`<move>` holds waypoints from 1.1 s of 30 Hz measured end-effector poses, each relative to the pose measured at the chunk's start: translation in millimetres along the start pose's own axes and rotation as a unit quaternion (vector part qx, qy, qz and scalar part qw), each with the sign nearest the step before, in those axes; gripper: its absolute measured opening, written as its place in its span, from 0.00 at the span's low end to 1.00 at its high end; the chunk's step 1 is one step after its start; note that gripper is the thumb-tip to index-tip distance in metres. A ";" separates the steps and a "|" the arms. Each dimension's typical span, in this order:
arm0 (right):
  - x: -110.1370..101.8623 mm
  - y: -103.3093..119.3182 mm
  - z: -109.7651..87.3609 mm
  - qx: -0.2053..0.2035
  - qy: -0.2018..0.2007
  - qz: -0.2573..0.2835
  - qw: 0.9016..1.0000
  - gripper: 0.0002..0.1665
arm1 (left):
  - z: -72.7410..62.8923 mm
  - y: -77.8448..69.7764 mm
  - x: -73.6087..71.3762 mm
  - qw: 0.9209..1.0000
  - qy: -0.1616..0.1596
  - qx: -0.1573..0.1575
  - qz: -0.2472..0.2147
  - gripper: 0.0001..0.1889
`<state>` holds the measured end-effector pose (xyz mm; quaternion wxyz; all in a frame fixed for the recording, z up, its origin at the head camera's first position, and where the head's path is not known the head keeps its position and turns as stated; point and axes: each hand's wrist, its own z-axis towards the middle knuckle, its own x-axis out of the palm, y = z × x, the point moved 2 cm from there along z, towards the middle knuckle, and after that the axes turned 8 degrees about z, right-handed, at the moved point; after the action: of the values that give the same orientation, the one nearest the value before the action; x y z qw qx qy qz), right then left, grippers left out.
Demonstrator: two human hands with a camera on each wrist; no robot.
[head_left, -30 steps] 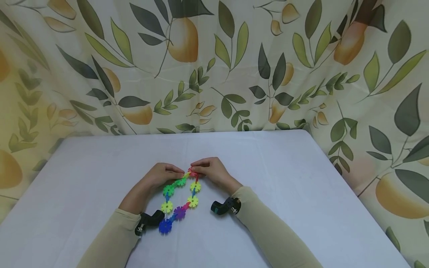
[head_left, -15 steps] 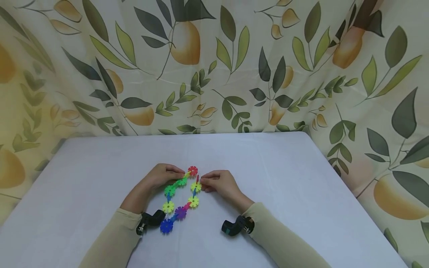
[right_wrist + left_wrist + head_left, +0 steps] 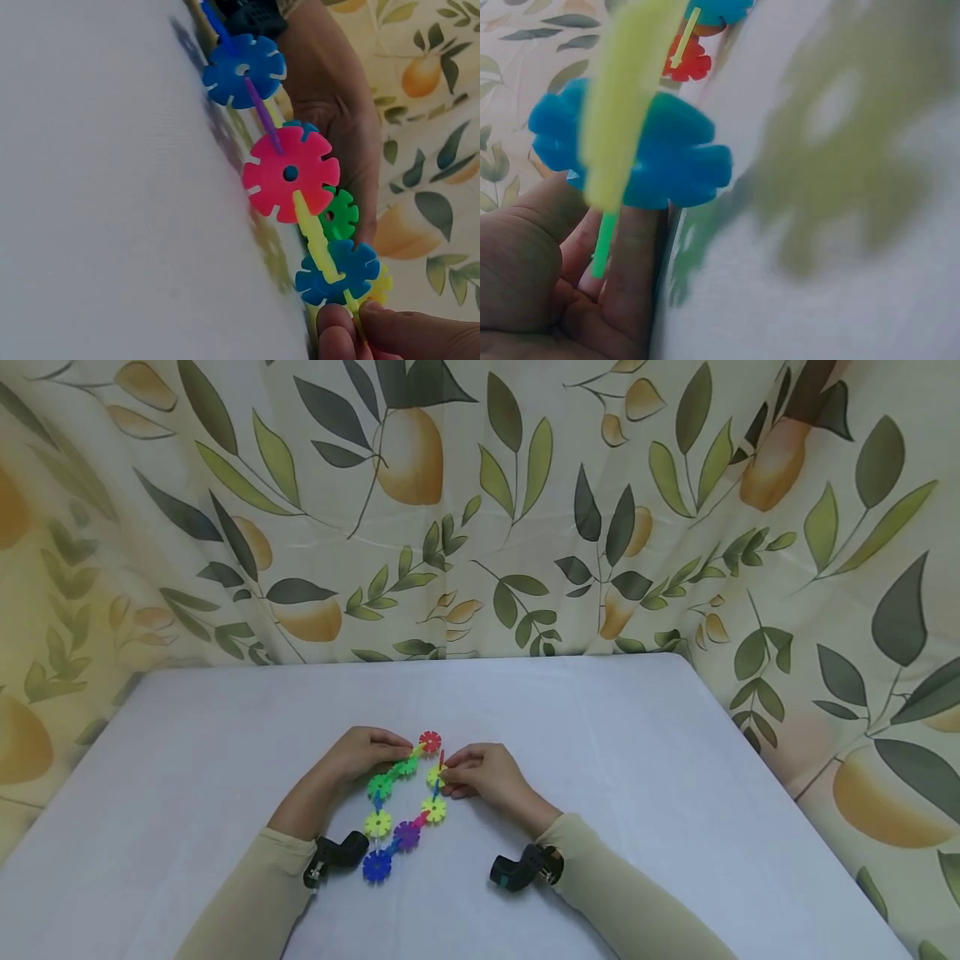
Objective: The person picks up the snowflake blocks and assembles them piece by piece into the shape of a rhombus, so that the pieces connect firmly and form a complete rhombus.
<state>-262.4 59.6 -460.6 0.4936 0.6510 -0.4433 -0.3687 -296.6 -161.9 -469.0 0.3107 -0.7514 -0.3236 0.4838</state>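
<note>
A chain of notched plastic interlocking discs (image 3: 380,787) curves into a loop in the head view, in green, yellow, blue, purple, pink and red. My left hand (image 3: 360,760) pinches its upper left part, beside a green disc and just below the red end disc (image 3: 430,742). On the loop's right side, my right hand (image 3: 491,777) pinches the chain by a yellow disc (image 3: 437,776). A red disc (image 3: 442,759) stands edge-on above those fingertips, a small gap from the other red one. From the left wrist, a blue disc (image 3: 682,169) partly hides the fingers.
A white-covered table (image 3: 600,727) lies under both hands. Behind it hangs a leaf-and-fruit patterned curtain (image 3: 555,560). Each wrist wears a black camera, the left one (image 3: 337,853) right beside the chain and the right one (image 3: 525,867) farther off.
My right hand has let go of the red end disc at the top and moved down and right to the yellow disc. My left hand keeps its hold in about the same place.
</note>
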 end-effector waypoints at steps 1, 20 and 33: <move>-1.4 0.6 0.5 0.001 -0.002 -0.001 1.000 0.12 | -0.5 -0.3 0.2 1.000 -0.001 -0.001 -0.001 0.13; -39.6 8.4 18.6 0.004 -0.051 -0.073 0.996 0.12 | -2.9 -13.0 17.9 0.998 -0.005 0.004 -0.068 0.15; -37.7 5.9 20.8 -0.025 -0.043 -0.101 0.994 0.10 | 18.2 -24.8 20.2 0.996 -0.021 0.014 -0.086 0.16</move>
<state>-295.4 87.8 -458.3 0.4506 0.6635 -0.3870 -0.4549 -311.6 -128.4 -466.4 0.3546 -0.7063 -0.3865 0.4754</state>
